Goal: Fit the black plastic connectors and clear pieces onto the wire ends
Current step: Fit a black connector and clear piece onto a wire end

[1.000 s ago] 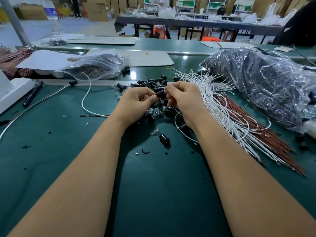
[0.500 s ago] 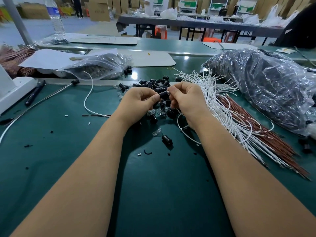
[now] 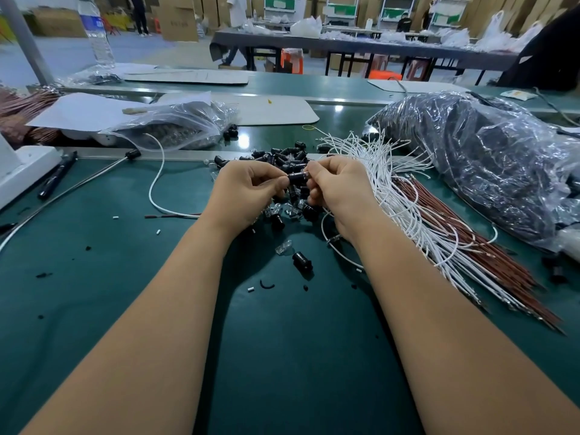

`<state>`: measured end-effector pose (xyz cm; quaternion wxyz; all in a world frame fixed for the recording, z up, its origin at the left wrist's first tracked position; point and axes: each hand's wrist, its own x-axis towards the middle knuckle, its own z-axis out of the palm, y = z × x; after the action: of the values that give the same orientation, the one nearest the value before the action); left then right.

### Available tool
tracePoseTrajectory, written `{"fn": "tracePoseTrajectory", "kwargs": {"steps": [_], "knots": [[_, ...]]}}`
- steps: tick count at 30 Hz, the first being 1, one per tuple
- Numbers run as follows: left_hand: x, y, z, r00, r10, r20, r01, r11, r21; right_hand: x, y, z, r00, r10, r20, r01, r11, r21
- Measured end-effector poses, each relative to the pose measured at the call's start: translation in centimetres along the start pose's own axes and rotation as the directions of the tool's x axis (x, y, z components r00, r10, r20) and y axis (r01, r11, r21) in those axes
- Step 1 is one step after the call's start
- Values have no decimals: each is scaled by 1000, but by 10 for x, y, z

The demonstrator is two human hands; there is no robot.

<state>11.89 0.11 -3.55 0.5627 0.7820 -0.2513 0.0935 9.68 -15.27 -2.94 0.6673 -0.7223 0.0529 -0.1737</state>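
Your left hand [image 3: 248,191] and right hand [image 3: 337,186] both pinch one black connector [image 3: 297,178] over the connector pile [image 3: 282,158] on the bench [image 3: 94,277].

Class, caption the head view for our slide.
Both hands pinch one black connector above the parts pile.

hands 2 [image 3: 248,189] | plastic bags 2 [image 3: 175,127] | water bottle 1 [image 3: 97,32] | black pen 1 [image 3: 56,178]
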Motion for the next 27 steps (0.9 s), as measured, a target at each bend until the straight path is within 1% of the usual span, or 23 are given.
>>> {"fn": "tracePoseTrajectory", "kwargs": {"steps": [4, 7, 9, 11, 14, 19, 23, 27], "knots": [[1, 1, 0, 1000, -29, -8, 29, 999, -34, -2, 1, 3, 996, -76, -50, 74, 996, -43], [3, -1, 1, 997, -75, 25, 76, 996, -39, -3, 0, 5, 987, -124, -105, 115, 989, -93], [6, -3, 1, 991, -123, 48, 128, 985, -113, -4, -1, 7, 982, -136, -133, 127, 989, -78], [8, -4, -3, 988, -143, 55, 152, 954, -256, -4, -2, 8, 977, -146, -153, 137, 988, -66], [10, -7, -9, 993, -115, 16, 111, 900, -421, -5, -3, 9, 977, -158, -146, 151, 987, -59], [10, -3, -10, 996, -88, -35, 53, 826, -561, -8, -2, 10, 981, -188, -43, 186, 982, -39], [8, -3, -11, 999, -36, -35, 9, 819, -574, -10, -4, 12, 985, -175, 10, 175, 985, -12], [9, -4, -14, 992, 75, -99, -115, 858, -501, -15, -8, 13, 977, -213, 23, 214, 975, -54]]}}
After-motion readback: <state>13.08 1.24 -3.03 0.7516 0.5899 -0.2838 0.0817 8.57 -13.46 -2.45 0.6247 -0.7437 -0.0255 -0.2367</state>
